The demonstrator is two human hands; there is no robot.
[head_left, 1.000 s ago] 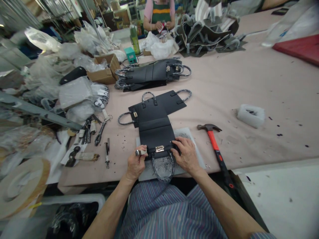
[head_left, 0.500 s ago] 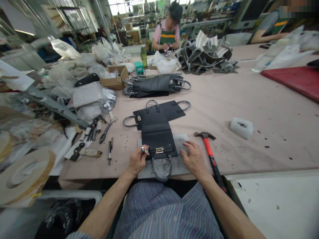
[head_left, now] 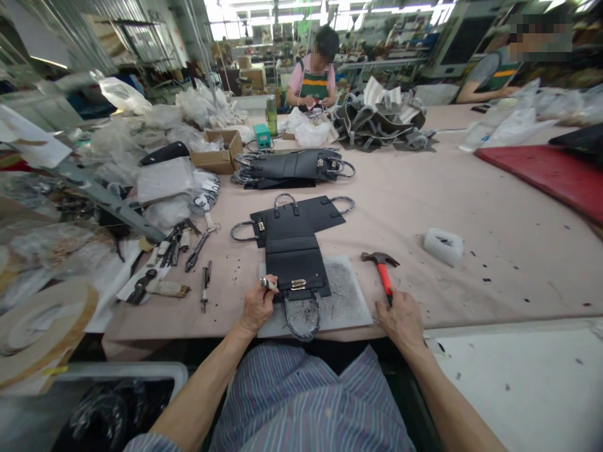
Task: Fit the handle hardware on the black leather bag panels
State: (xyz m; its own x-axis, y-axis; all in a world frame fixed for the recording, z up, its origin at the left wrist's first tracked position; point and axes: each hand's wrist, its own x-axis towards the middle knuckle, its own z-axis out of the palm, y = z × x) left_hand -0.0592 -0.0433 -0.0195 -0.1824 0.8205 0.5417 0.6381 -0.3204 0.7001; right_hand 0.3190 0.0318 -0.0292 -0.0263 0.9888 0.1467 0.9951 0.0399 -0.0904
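Note:
My left hand (head_left: 257, 309) is closed on a short punch-like tool (head_left: 267, 284) with a round metal end and a pale wrapped shaft. It sits at the left edge of a black bag panel (head_left: 294, 258), near a gold clasp (head_left: 298, 284); the tool's lower tip is hidden. A wrapped handle (head_left: 304, 336) loops from the panel toward my body. Under the panel lies a grey, marked board (head_left: 351, 289). To the right, my right hand (head_left: 402, 317) wraps the black grip of a claw hammer (head_left: 384, 276), whose head rests on the table pointing away from me.
Other bag panels (head_left: 325, 213) lie beneath and behind, with a stack of them (head_left: 287, 166) farther back. Hand tools (head_left: 206, 285) are on the left, near plastic bags. A white block (head_left: 443, 246) and a red board (head_left: 541, 176) are on the right. A co-worker (head_left: 313, 78) sits opposite.
My right hand has moved right and toward me, from beside the panel onto the hammer's handle. My left hand stays at the panel's edge with the tool. The view has shifted slightly.

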